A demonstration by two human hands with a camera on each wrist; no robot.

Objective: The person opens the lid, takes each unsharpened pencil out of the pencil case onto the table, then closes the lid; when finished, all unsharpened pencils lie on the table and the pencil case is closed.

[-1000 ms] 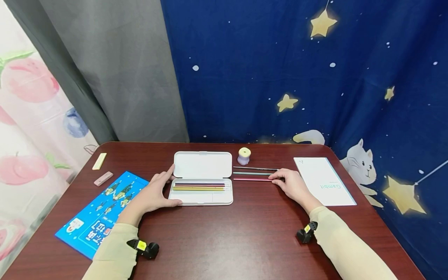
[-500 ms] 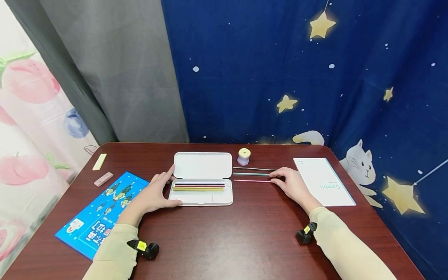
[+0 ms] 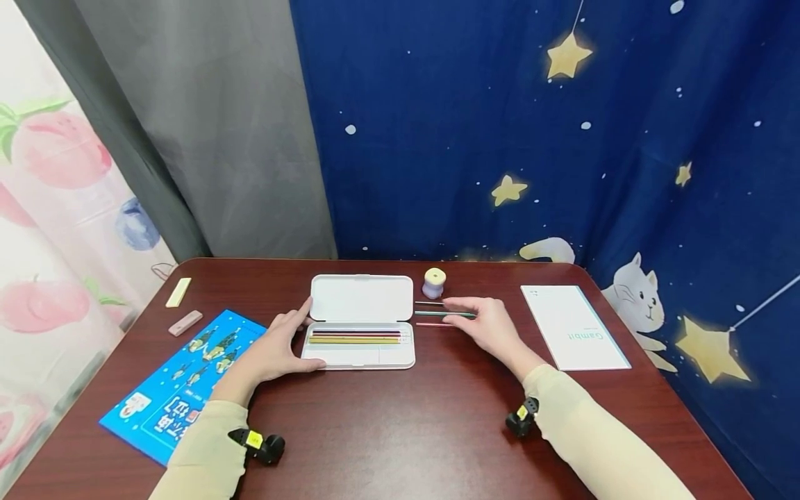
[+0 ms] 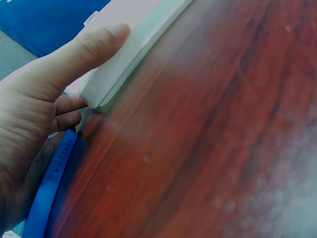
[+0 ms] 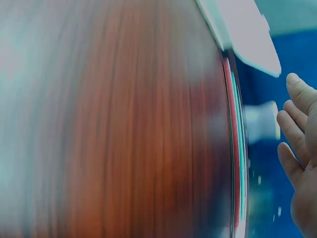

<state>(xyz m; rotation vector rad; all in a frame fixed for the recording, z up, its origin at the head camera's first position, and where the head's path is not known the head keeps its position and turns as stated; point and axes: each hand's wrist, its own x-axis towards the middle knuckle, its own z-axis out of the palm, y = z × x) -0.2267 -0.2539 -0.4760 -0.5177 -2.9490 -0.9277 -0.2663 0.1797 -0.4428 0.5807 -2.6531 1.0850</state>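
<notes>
Gripping the case [image 3: 361,299]: left hand [image 3: 278,349]. Beside it, right hand [image 3: 490,328] hangs, fingers loose, over pencils [image 3: 431,313], likely light, stiff; pinch middles.

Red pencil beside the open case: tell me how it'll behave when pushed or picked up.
The red pencil looks straight and slender, so probably stiff and light. Lying on the glossy tabletop, it may roll if nudged, perhaps into the green pencil alongside.

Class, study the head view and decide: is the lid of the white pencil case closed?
No, the lid is folded back behind the white case, leaving the pencils inside in plain sight.
</notes>
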